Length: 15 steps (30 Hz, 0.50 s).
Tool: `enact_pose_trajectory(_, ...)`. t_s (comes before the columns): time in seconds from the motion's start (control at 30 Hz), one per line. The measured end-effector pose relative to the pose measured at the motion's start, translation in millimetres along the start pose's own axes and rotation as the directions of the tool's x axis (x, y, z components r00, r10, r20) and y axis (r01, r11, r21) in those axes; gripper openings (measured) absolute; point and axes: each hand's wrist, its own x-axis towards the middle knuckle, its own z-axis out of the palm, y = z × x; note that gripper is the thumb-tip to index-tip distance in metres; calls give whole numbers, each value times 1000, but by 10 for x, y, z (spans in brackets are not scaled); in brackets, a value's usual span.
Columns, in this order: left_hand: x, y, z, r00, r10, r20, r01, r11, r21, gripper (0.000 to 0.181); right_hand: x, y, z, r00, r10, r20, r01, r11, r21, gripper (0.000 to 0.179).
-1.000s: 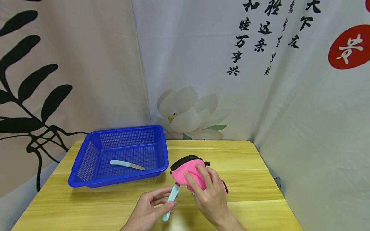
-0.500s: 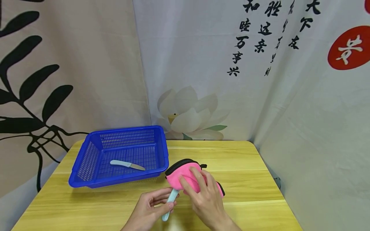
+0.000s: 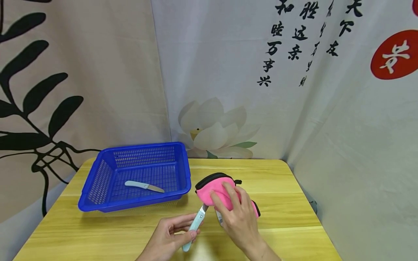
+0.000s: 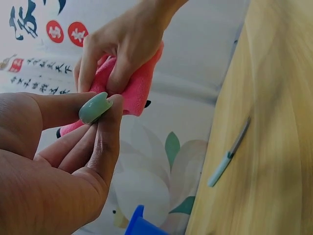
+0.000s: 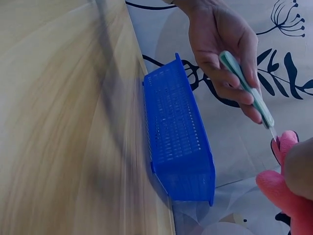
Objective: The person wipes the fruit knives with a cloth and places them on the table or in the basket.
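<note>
My left hand (image 3: 166, 235) pinches the light-blue handle of a small knife (image 3: 195, 225) between thumb and fingers, its blade slanting up to the right. My right hand (image 3: 241, 224) grips a folded pink cloth (image 3: 207, 192) with black edging and a black loop. The cloth is folded around the blade; only the blade's base shows, and the tip is hidden. In the right wrist view the blade enters between pink folds. A second knife (image 4: 230, 152) lies on the table, mostly hidden behind my right hand in the head view.
A blue plastic basket (image 3: 87, 188) stands at the table's back left, with another light-handled knife (image 3: 136, 184) lying inside. The wooden table (image 3: 277, 188) ends at a hanging printed curtain (image 3: 222, 65) behind and to the right.
The cloth first slid down the blade to the handle, covering the blade, then moved back up and right, baring the blade's base. My left hand and its knife have barely moved.
</note>
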Motion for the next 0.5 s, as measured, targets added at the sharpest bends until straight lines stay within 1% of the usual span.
enact_pose_trajectory(0.23,6,-4,-14,999,-31,23,32,999,-43,55,-23,87,26,999,32,19,-32,999,-2,37)
enact_pose_trajectory(0.4,2,3,-5,997,-77,4,77,996,-49,55,-31,146,34,999,51,16,-51,999,-7,37)
enact_pose_trajectory(0.5,1,-1,4,997,-75,-13,74,997,-32,55,-23,198,30,997,74,14,-73,997,-20,38)
